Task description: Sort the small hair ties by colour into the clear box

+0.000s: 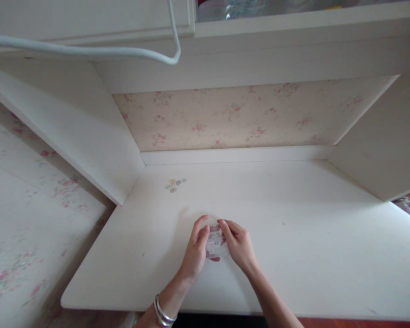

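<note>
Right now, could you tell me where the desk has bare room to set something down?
The desk is bare to the right of the right hand, out to the right side panel. It is also bare between the hands and the floral back panel. The left hand and right hand crowd the front centre around a small clear packet. Small stickers mark the back left.

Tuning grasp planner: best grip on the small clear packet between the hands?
Pinch the clear packet at its two side edges, coming from left and right as the left hand and right hand do; it looks thin and limp, near the desk.
</note>
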### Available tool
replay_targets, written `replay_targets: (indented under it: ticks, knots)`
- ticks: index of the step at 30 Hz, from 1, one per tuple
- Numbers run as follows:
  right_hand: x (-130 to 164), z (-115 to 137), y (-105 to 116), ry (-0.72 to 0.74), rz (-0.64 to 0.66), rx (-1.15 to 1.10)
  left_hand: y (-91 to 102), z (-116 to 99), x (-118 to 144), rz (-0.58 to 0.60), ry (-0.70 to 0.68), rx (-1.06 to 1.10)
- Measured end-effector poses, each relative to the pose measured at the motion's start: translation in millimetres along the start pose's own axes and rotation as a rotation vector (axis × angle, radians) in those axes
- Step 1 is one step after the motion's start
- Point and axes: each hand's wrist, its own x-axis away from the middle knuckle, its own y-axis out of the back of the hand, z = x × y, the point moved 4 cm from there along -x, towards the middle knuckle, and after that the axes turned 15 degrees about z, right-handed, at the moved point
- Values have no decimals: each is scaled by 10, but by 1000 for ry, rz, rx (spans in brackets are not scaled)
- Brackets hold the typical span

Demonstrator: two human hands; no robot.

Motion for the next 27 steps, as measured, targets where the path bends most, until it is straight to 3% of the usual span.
replay_targets:
  ticks: [6,11,20,27]
  knots:
    - [30,-136,-1,-97,42,-237,25,-23,-33,6,-44,97]
    - [87,-152,-72,-68,148,-338,26,-101,-20,87,-95,205]
    - [90,-254,-111,-19,87,-338,48,-89,9,165,-113,249]
    - [87,-268,-92,-80,78,-425,108,-52,-23,227,-90,218]
